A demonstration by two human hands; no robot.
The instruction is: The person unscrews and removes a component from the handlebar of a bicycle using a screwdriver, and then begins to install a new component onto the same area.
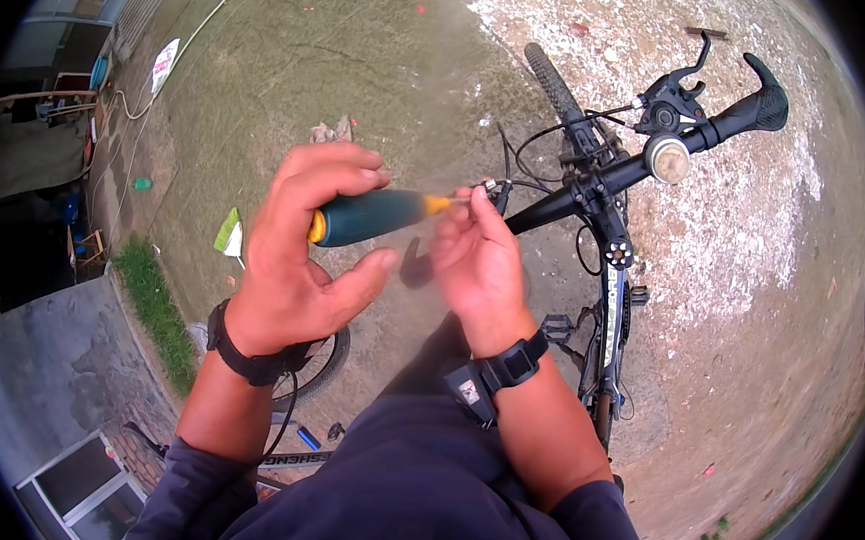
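Note:
A screwdriver (371,216) with a dark green handle and yellow ends lies between my hands, its shaft pointing right. My left hand (300,231) surrounds the handle loosely, fingers bent above it and thumb spread below; whether the palm touches the yellow butt is unclear. Near the shaft's far end, the thumb and forefinger of my right hand (483,259) pinch together, and its other fingers are blurred. Just beyond those fingertips is the left part of a bicycle's black handlebar (547,210) with cables and a small metal fitting. My right hand partly hides this area.
The bicycle stands to the right, showing its front tyre (553,81), brake lever (703,63), round bell (667,159) and frame (610,328). Another bicycle's wheel (325,368) is at lower left, by my left forearm. Grass (154,306) edges the ground.

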